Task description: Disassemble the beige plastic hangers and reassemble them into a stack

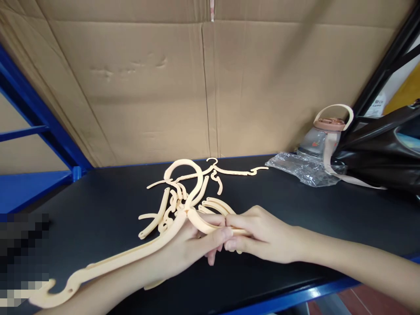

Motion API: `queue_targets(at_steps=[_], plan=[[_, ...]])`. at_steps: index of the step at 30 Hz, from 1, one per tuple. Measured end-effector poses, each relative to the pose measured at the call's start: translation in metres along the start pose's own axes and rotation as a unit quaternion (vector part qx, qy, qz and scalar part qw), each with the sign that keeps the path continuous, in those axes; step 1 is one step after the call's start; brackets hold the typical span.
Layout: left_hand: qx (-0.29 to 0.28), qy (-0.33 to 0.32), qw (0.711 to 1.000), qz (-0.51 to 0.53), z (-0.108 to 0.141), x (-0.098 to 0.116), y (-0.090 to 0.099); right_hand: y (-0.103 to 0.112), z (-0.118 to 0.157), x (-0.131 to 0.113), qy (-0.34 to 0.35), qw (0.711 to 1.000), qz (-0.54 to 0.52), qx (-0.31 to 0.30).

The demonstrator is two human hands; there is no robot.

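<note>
A cream plastic hanger [124,253] with a large round hook lies over my left forearm, its long arm reaching to the lower left. My left hand [200,245] is closed around the hanger's right arm near the centre. Beside it, my right hand [259,236] pinches the outer end of that same arm, the fingertips of both hands almost touching. Behind the hands are several loose cream curved pieces [157,214], partly hidden by the hook. Farther back, another cream hanger [229,171] lies flat with its small hook toward the cardboard.
The black table top [328,223] has a blue front edge. Cardboard [147,87] stands along the back. At the back right are crumpled clear plastic [295,168], a strapped bottle [315,141] and a black bag [377,144]. A blue metal frame [55,140] rises at left.
</note>
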State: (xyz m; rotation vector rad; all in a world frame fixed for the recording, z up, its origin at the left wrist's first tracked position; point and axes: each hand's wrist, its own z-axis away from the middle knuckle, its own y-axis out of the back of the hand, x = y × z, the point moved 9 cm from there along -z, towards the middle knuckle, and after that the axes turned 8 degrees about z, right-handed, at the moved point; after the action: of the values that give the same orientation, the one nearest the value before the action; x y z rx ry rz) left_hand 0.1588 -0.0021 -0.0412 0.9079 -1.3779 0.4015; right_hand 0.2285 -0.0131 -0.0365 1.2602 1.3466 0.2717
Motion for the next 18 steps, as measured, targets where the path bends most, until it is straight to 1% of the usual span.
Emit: queue_targets(at_steps=[2, 3, 5, 6, 7, 9, 11, 13, 15, 18], plan=[[0.016, -0.008, 1.000, -0.004, -0.001, 0.000, 0.007, 0.011, -0.001, 0.008, -0.005, 0.999, -0.001, 0.037], [0.024, -0.007, 1.000, -0.007, -0.001, -0.001, 0.011, 0.019, -0.001, 0.014, -0.011, 0.998, 0.017, 0.063], [0.034, 0.009, 0.999, -0.001, -0.003, -0.005, 0.018, 0.034, -0.002, 0.027, -0.029, 0.990, 0.084, 0.110], [0.037, 0.017, 0.999, 0.014, -0.004, -0.008, 0.021, 0.038, -0.003, 0.034, -0.038, 0.985, 0.121, 0.117], [0.037, 0.021, 0.998, 0.038, -0.005, -0.011, 0.023, 0.039, -0.005, 0.040, -0.044, 0.981, 0.153, 0.111], [0.034, 0.018, 0.995, 0.087, -0.008, -0.014, 0.024, 0.035, -0.009, 0.053, -0.052, 0.977, 0.193, 0.079], [0.031, 0.012, 0.993, 0.117, -0.010, -0.016, 0.025, 0.028, -0.011, 0.065, -0.063, 0.975, 0.207, 0.046], [0.028, 0.011, 0.991, 0.130, -0.011, -0.017, 0.025, 0.023, -0.011, 0.074, -0.083, 0.974, 0.210, 0.028], [0.026, 0.013, 0.990, 0.136, -0.011, -0.016, 0.024, 0.024, -0.011, 0.079, -0.098, 0.971, 0.213, 0.034], [0.022, 0.015, 0.990, 0.142, -0.010, -0.014, 0.023, 0.035, -0.011, 0.076, -0.102, 0.965, 0.226, 0.080]])
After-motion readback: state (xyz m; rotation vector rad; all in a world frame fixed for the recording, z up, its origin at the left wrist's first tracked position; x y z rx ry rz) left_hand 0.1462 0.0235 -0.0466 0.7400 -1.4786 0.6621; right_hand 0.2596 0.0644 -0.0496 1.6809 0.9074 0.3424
